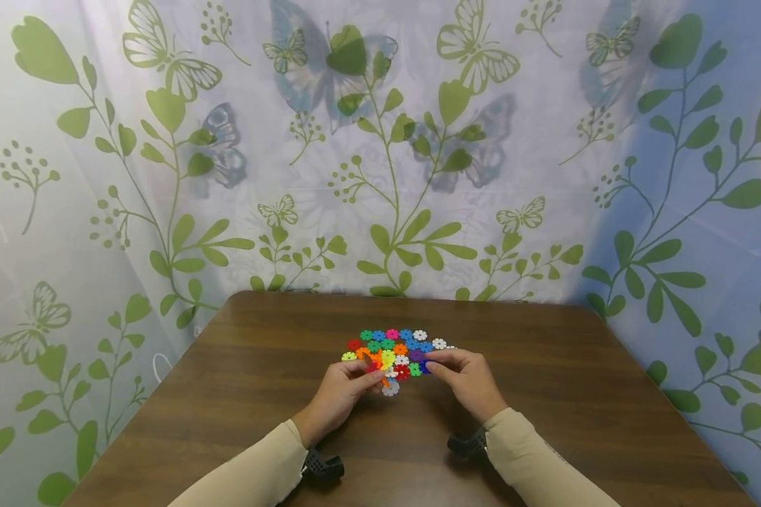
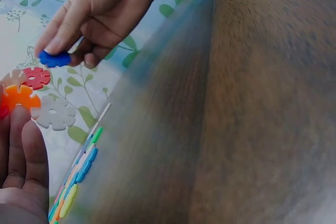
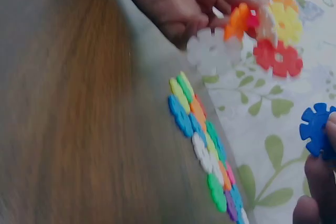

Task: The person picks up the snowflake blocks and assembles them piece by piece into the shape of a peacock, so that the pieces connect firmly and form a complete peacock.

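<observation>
My left hand (image 1: 339,392) grips a small cluster of slotted plastic flower discs joined together. In the right wrist view the cluster shows an orange disc (image 3: 237,22), a yellow disc (image 3: 286,23), a red disc (image 3: 278,59) and a pale grey disc (image 3: 212,51). To the right, my right hand (image 1: 471,384) pinches one blue flower disc (image 3: 317,128) between thumb and fingers, apart from the cluster. Both hands are raised over the near side of a spread of loose flower discs (image 1: 392,334), partly covering it in the head view.
The loose discs, in several colours, lie flat on a brown wooden table (image 1: 241,394). Behind the table hangs a curtain (image 1: 380,183) printed with leaves and butterflies. Black wrist mounts (image 1: 323,465) hang under both sleeves.
</observation>
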### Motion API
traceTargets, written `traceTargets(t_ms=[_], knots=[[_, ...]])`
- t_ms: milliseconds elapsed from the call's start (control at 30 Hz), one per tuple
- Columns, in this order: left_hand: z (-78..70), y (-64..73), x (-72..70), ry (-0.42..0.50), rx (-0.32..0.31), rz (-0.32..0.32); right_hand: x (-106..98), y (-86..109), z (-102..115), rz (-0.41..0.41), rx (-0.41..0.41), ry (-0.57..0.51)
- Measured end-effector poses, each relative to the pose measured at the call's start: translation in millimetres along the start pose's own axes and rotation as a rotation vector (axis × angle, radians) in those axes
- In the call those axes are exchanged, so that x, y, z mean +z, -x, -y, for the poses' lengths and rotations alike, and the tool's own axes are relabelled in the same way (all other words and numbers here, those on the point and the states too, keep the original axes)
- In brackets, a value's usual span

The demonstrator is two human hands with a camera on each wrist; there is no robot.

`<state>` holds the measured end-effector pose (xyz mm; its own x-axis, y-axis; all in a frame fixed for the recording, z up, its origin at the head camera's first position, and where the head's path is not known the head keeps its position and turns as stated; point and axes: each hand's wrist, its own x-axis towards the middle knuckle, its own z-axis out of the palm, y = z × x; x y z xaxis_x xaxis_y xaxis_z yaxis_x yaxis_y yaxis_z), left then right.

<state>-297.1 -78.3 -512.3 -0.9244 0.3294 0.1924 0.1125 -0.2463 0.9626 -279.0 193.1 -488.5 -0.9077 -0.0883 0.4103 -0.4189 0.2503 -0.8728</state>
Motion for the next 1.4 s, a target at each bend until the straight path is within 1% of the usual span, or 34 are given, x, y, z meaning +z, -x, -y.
traceTargets(t_ms=[33,133,233,333,467,533,767,1000,1267,1400], knots=[[-0.1,0.5,0.2,-0.013,0.004,0.001,1,0.2,-1,0.0,-0.013,-0.02],[0.2,0.9,0.6,-0.042,0.021,0.012,6,2.2,5,0.012,-0.053,-0.074],[0.3,1.1,0.7,-0.071,0.044,0.034,11,4.0,11,0.018,-0.073,-0.109],[0.7,1.2,0.5,-0.119,0.061,0.059,15,5.9,15,0.023,-0.077,-0.124],[1.8,1.2,0.2,-0.162,0.053,0.088,19,8.3,17,0.025,-0.067,-0.118],[2.1,1.5,0.2,-0.167,0.049,0.098,20,9.1,17,0.024,-0.068,-0.105],[-0.1,3.1,1.5,-0.174,0.054,0.121,22,10.0,18,0.032,-0.113,-0.086],[-1.3,2.8,1.2,-0.196,0.039,0.127,24,10.6,19,0.021,-0.109,-0.088],[1.8,2.5,-0.8,-0.186,0.062,0.155,27,13.3,19,0.03,-0.103,-0.107],[2.8,1.6,-0.9,-0.199,0.066,0.166,27,14.5,18,0.025,-0.096,-0.122]])
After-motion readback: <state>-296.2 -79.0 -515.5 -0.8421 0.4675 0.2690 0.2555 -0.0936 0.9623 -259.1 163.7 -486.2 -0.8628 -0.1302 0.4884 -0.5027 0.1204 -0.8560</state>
